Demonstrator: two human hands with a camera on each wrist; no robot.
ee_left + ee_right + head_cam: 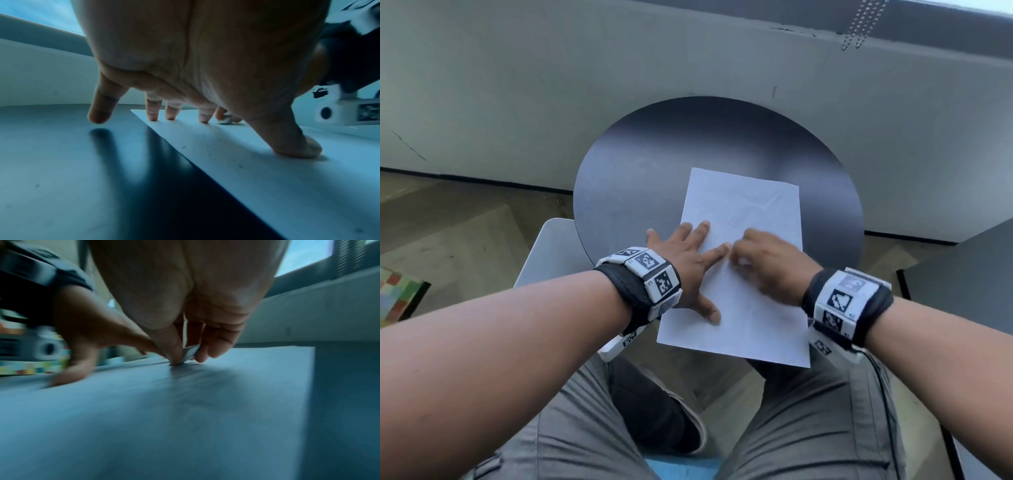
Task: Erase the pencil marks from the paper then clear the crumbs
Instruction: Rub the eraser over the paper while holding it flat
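Note:
A white sheet of paper [743, 274] lies on the round black table [654, 164], its near edge hanging past the rim. My left hand [688, 260] lies spread flat, fingers and thumb pressing the paper's left side [226, 154]; the little finger is off the sheet over the table. My right hand [760, 263] pinches a small pale eraser [190, 353] between thumb and fingers, its tip down on the paper [185, 410] beside the left index finger. The eraser [225, 121] also shows past the left fingers. A few dark crumbs [183, 147] dot the sheet. Pencil marks are too faint to make out.
A grey wall [585, 85] runs just behind the table. A white chair [544, 253] sits at the table's left, and a coloured patterned object [397, 298] lies on the floor at far left. My knees [808, 428] are under the near edge.

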